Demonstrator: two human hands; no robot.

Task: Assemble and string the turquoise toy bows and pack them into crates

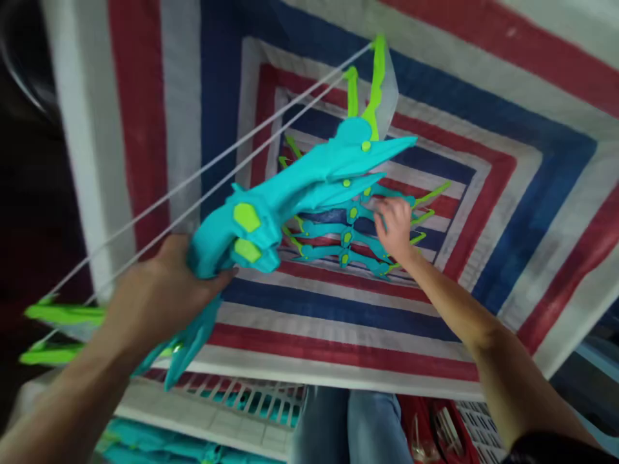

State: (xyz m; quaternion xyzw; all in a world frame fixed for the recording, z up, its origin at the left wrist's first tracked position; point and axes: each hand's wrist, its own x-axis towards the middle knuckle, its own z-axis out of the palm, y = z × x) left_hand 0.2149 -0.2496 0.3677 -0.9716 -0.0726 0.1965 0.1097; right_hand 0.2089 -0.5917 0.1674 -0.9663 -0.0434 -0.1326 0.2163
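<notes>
Two turquoise toy bows (294, 174) with lime-green limb tips and white strings are gripped side by side in my left hand (159, 290), fingers wrapped round their grips. They hang tilted above a deep striped bag (222, 161). Down inside the bag, several more toy bows (345, 238) lie in a row on the bottom. My right hand (394, 222) reaches in to them, its bent fingers at the upper bow near its middle. Whether those fingers grip that bow or only touch it, I cannot make out.
A white slatted crate (207, 412) with turquoise toy parts stands at the lower left, beside my legs (348, 419). A red container (435, 432) and another white slatted crate (483, 428) are at the lower right. The bag's walls rise around the reaching arm.
</notes>
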